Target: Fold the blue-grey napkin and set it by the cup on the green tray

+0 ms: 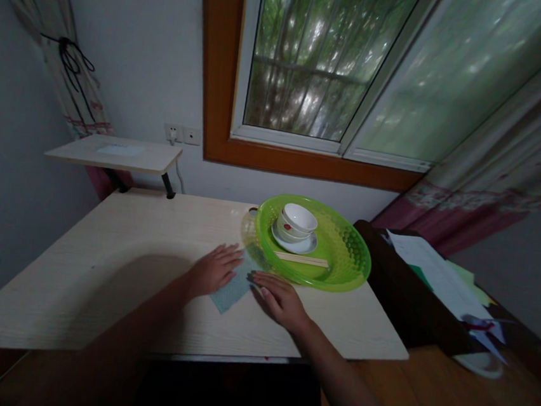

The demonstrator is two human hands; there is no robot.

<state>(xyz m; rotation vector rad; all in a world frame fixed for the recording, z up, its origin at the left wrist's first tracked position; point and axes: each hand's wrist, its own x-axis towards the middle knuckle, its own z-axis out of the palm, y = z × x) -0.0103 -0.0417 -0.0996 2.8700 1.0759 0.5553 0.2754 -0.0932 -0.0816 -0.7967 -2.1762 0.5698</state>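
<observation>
A light blue-green cloth (232, 294) lies flat on the pale wooden table (144, 223). My left hand (216, 269) rests palm down over the cloth's left part, fingers stretched out. From the right, my right hand (283, 299) reaches the cloth's right edge with its fingers extended; whether the fingertips press on the cloth is hard to make out. Just beyond the hands sits a round green plastic basket (358, 262). In it, stacked white bowls (300, 217) stand on a white plate (308, 245), and a bundle of light chopsticks (301, 259) lies in front of them.
A small raised shelf (79, 147) with a sheet of paper stands at the table's back left, near a wall socket (172, 133). Behind the table is a window with a brown frame (303, 163). Papers (440, 277) lie on dark furniture to the right.
</observation>
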